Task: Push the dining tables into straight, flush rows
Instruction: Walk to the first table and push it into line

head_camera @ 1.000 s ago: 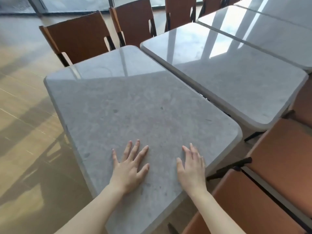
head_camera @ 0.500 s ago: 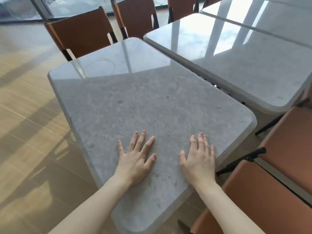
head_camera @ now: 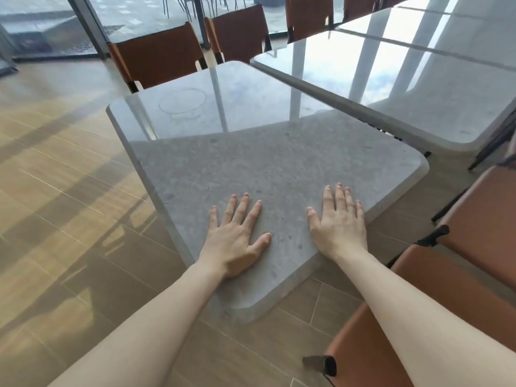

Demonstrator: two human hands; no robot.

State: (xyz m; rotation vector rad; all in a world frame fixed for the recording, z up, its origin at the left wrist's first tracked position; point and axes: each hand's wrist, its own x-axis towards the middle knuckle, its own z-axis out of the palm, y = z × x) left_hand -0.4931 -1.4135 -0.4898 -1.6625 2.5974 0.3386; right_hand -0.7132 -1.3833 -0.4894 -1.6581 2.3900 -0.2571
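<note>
A grey stone-topped dining table (head_camera: 251, 152) stands in front of me, turned at an angle. My left hand (head_camera: 237, 238) lies flat on its near corner with the fingers spread. My right hand (head_camera: 339, 222) presses flat beside it, close to the right edge. A second grey table (head_camera: 391, 88) stands to the right and further back; the two tops nearly meet at the far end, while a wedge-shaped gap opens between them at the near end. More tabletops (head_camera: 460, 29) continue the row behind it.
Brown chairs (head_camera: 159, 60) stand along the far side of the tables. Two more brown chairs (head_camera: 480, 213) sit close on my right, one (head_camera: 371, 356) under my right forearm. Wooden floor (head_camera: 61, 191) spreads to the left, with glass walls (head_camera: 42, 23) beyond.
The near table has slid away from me and swung; my arms are stretched further out. Both hands stay flat on the top. The view has tilted up, showing more chairs and windows.
</note>
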